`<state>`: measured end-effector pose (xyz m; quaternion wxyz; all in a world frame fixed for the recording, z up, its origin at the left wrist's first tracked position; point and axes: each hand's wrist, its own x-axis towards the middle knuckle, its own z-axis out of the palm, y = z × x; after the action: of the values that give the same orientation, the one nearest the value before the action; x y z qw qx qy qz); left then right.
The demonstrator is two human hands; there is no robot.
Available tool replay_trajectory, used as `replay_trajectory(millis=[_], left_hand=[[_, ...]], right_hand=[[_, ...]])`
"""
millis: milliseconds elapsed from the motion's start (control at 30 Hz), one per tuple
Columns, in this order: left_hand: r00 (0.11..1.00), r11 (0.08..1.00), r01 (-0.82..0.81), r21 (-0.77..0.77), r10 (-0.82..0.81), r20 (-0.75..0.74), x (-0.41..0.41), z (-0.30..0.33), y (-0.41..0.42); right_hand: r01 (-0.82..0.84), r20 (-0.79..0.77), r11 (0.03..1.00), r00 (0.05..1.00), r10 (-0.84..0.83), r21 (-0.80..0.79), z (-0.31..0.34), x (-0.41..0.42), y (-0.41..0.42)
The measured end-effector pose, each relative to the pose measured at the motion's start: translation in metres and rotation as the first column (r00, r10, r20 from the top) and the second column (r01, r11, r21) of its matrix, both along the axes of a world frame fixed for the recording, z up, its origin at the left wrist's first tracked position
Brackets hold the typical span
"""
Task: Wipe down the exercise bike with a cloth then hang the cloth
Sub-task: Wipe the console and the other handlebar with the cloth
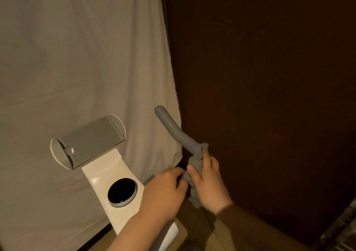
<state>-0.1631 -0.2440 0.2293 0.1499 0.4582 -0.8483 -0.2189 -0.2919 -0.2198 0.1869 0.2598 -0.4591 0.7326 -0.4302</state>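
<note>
Right now my right hand (207, 181) clenches the grey cloth (194, 175) around the handlebar (177, 131) base at four o'clock — scrubbing grip; left hand (165, 189), fingers curled beside it — whether gripping, I cannot tell.

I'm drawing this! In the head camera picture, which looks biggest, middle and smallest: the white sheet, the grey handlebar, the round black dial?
1. White sheet, by far the biggest.
2. Grey handlebar.
3. Round black dial.
The handlebar and dial look close in size, so that order is unsure.

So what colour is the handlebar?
Grey, matching the cloth wrapped round the handlebar; head view.
</note>
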Motion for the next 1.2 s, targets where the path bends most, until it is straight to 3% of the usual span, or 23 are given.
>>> replay_trajectory(millis=[300, 433, 533, 667, 800, 1000, 1200], left_hand=[[0.991, 0.989, -0.12, 0.088, 0.124, -0.045, -0.002, -0.008, -0.006], [0.988, 0.986, -0.147, 0.08, 0.15, -0.038, -0.003, -0.008, -0.007], [0.991, 0.989, -0.135, 0.058, 0.135, -0.012, -0.002, -0.012, -0.007], [0.993, 0.992, -0.114, 0.051, 0.114, -0.009, -0.003, -0.015, -0.009], [0.995, 0.994, -0.102, 0.041, 0.103, -0.014, 0.0, -0.017, -0.009], [0.996, 0.997, -0.067, 0.042, 0.07, -0.061, -0.001, -0.018, -0.011], [0.996, 0.998, -0.057, 0.04, 0.059, -0.059, -0.002, -0.017, -0.012]], right_hand=[[-0.163, -0.222, 0.986, 0.96, 0.168, 0.041, 0.002, -0.023, -0.009], [-0.142, -0.256, 0.989, 0.955, 0.148, 0.039, 0.012, -0.032, -0.03], [-0.174, -0.306, 0.985, 0.937, 0.167, 0.006, 0.005, -0.024, -0.01], [-0.186, -0.448, 0.969, 0.861, 0.242, 0.165, 0.014, -0.036, -0.042], [-0.163, -0.557, 0.972, 0.797, 0.232, 0.172, 0.016, -0.035, -0.052], [-0.252, -0.557, 0.956, 0.777, 0.293, 0.153, 0.017, -0.039, -0.048], [-0.164, -0.667, 0.972, 0.708, 0.233, 0.166, 0.027, -0.031, -0.086]])
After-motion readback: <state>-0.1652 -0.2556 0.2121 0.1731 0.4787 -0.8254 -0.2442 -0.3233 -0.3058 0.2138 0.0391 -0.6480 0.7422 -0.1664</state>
